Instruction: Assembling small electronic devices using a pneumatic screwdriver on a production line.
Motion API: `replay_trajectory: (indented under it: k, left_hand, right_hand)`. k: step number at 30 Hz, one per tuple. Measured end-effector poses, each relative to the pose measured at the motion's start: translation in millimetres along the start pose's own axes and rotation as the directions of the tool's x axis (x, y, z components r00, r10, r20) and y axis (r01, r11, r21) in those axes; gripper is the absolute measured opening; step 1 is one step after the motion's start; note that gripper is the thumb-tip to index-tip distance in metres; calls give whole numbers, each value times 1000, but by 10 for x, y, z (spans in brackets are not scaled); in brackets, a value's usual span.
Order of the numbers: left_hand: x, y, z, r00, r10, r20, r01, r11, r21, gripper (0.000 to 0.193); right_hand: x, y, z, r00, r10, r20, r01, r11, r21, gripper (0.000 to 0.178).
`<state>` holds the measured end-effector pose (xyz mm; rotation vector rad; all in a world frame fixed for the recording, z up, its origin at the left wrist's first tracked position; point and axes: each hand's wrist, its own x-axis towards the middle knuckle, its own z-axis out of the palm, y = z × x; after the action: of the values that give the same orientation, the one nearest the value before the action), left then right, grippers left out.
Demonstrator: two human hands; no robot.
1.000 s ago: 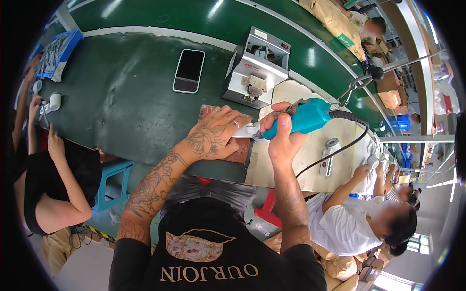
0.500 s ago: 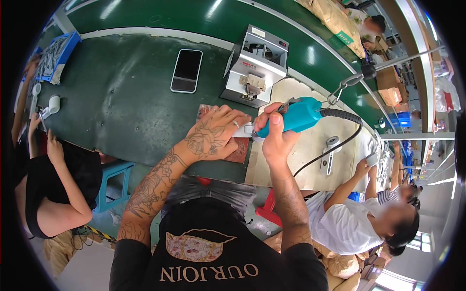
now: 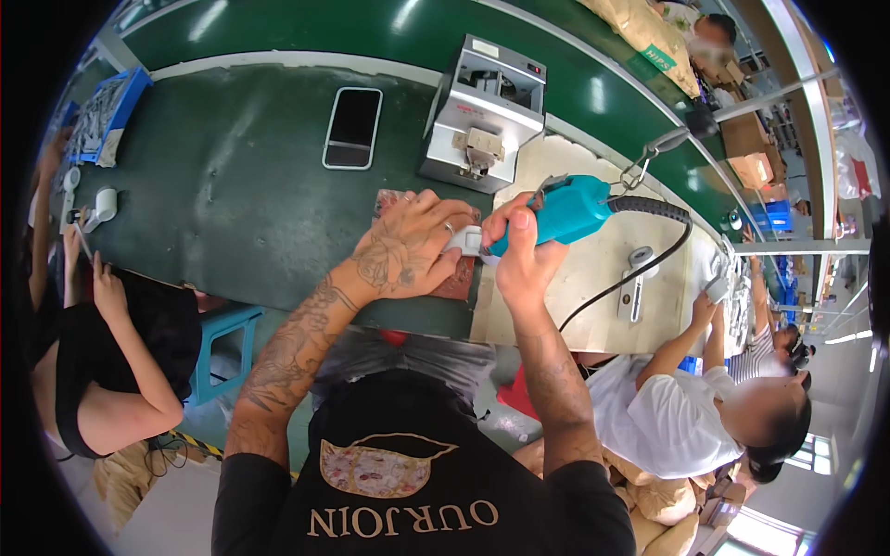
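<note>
My right hand [image 3: 525, 264] is wrapped round a teal electric screwdriver [image 3: 573, 209], held nearly level with its tip end toward the left. A thick black cord runs from its back end, and a metal hook holds it by a loop. My left hand [image 3: 406, 245] grips a small white plastic part [image 3: 466, 241] from the left, over a worn reddish pad [image 3: 454, 284] on the bench. The screwdriver's front end meets the right side of this part, where my right fingers hide the exact contact.
A grey metal machine [image 3: 487, 116] stands behind my hands, with a phone [image 3: 353, 128] to its left. On the tan sheet at right lies a white handled piece [image 3: 634, 285]. A blue bin [image 3: 109, 116] sits far left. People work on both sides.
The white part and my left fingers have shifted slightly, and the part now looks a little more tilted. The screwdriver stays against it. The whole view has moved a little.
</note>
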<state>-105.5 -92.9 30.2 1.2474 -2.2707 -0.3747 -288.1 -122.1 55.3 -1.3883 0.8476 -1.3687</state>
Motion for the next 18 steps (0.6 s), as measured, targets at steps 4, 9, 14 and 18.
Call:
replay_trajectory:
  k: [4,9,14,18]
  left_hand:
    - [-121,61,-21,945,283,-161,-264,955,133,32]
    - [-624,21,-165,972,-207,-110,199,976,-85,24]
    - [-1003,-432,-529,717,-181,-673,606,639,474,23]
    - [35,217,-290,838,-95,-537,205,968,148,20]
  right_hand:
    - [-209,-176,-52,997,78,-31,-73,989,127,42]
    - [-547,-621,-340,992,-49,-115,70,979,193,60]
    - [-762,-488,-544,981,183,-62,-172,974,146,27]
    - [-938,-571,-632,982,187,13,-186,982,-38,36]
